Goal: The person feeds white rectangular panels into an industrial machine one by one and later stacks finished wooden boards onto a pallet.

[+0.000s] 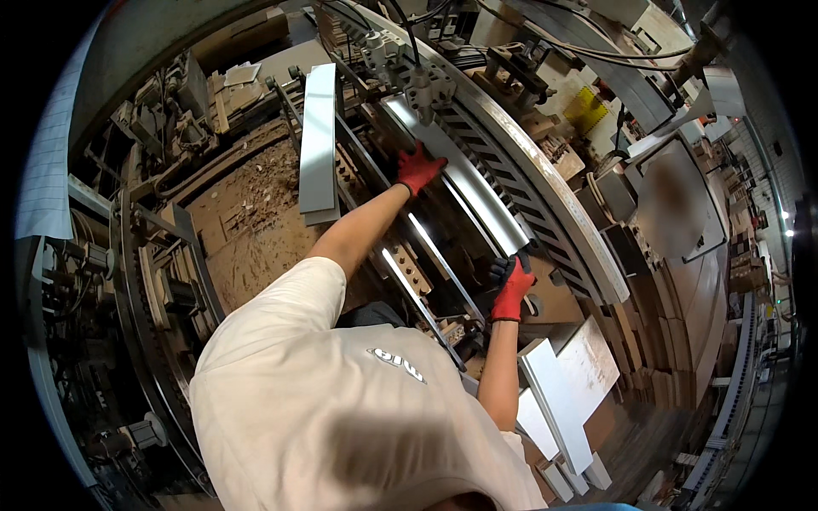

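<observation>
A long, narrow white board [471, 180] with a glossy face lies slanting along the machine bed, beside a dark slatted track [490, 160]. My left hand [419, 169], in a red glove, rests at the board's near-side edge, towards its far end, with the fingers spread. At the board's near end is my right hand [513, 288], in a red glove with dark fingers. Its fingers are closed round the end corner; the underside of that grip is hidden. Above the board's far part stands a metal machine head [426, 88] with a cable.
More white boards [318, 140] lie across the rails on the left. White boards [554, 400] are stacked at my lower right. Metal rails [443, 264] run below my arms. A debris-strewn brown surface [247, 209] spreads to the left. A pale curved beam [545, 162] borders the track.
</observation>
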Available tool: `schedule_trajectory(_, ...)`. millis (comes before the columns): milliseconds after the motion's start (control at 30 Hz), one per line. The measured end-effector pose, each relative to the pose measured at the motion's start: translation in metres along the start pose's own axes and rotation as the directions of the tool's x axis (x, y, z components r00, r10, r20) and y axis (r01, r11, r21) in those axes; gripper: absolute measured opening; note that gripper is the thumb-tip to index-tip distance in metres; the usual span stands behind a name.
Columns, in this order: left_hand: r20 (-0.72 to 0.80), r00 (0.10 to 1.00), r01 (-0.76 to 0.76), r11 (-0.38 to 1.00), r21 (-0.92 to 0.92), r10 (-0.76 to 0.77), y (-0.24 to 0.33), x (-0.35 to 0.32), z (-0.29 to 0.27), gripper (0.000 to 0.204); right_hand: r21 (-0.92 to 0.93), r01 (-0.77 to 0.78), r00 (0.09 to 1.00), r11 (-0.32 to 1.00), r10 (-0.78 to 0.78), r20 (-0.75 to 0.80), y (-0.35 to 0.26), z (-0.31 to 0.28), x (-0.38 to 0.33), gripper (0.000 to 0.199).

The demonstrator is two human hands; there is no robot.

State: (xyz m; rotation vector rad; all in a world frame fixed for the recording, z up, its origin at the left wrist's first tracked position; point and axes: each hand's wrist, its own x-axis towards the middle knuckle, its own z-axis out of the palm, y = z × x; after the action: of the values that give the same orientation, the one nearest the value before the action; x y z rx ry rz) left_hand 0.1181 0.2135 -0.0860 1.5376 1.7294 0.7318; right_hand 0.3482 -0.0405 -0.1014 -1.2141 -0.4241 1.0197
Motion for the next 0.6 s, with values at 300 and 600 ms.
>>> schedule_trajectory(300, 0.079, 0.997, 0.005, 1.000, -0.025, -0.003, 0.000, 0.022, -0.029, 0.111, -0.084, -0.006, 1.000, 0.996, 0.004, -0.023, -0.018, 0.034, -0.010, 0.018)
schedule_trajectory(600, 0.099, 0.945, -0.326, 0.913, 0.245, 0.311, -0.012, -0.021, -0.006, 0.125, -0.025, 0.085, 0.995, 0.996, -0.084, 0.050, -0.003, 0.032, -0.016, 0.047)
